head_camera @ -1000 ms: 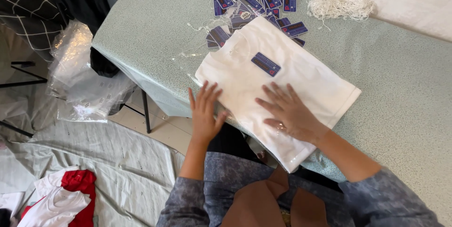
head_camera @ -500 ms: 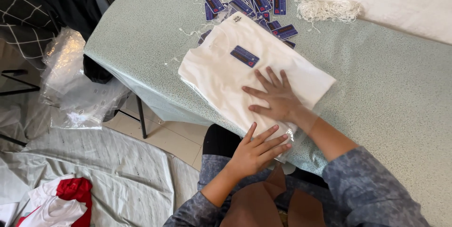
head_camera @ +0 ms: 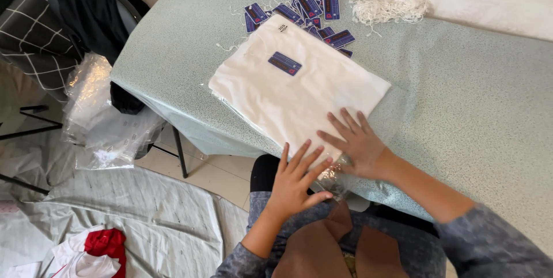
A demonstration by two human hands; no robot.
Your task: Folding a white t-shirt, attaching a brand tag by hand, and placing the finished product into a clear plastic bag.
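Blue tags and string bundle on tabletop, both hands flat with fingers spread on bagged white garment, left hand now back at its near edge, right hand slid nearer

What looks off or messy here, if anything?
Nothing looks damaged. The folded white garment lies askew on the table, one corner over the edge under both hands. The blue tags and white strings are scattered loosely, and clothes lie on the floor.
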